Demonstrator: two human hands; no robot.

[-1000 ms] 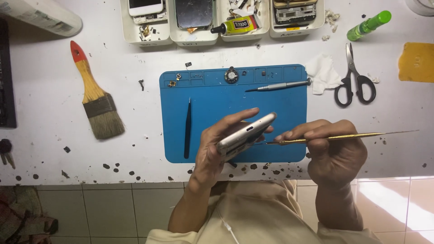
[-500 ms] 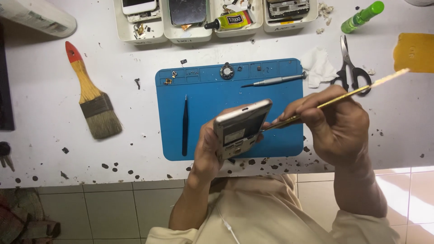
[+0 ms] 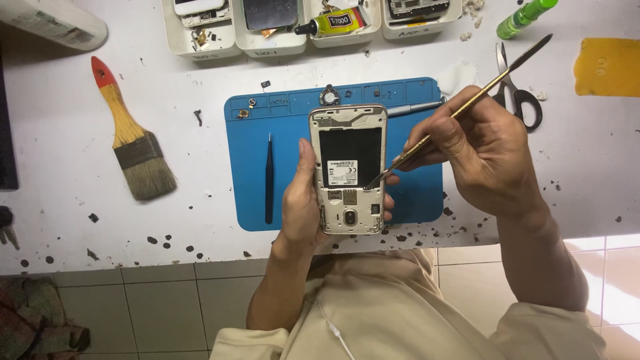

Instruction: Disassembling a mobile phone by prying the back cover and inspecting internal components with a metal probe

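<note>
My left hand (image 3: 301,203) grips a phone (image 3: 348,170) with its back cover off, held upright over the blue work mat (image 3: 293,120). The black battery fills its open back. My right hand (image 3: 481,150) pinches a thin brass-coloured pry tool (image 3: 467,103) like a pen. The tool's tip touches the lower right corner of the battery, at the phone's right edge. Its flat dark end points up and to the right, over the scissors.
Black tweezers (image 3: 269,179) lie on the mat's left part, a grey screwdriver (image 3: 413,107) on its top right. A paintbrush (image 3: 130,133), scissors (image 3: 517,90), a yellow pad (image 3: 608,65), a green bottle (image 3: 523,17) and white parts trays (image 3: 200,37) with a glue tube (image 3: 330,23) lie around.
My left hand has turned the phone from tilted to flat, open back facing the camera. My right hand has swung the pry tool from level to steep, its tip now on the battery's corner.
</note>
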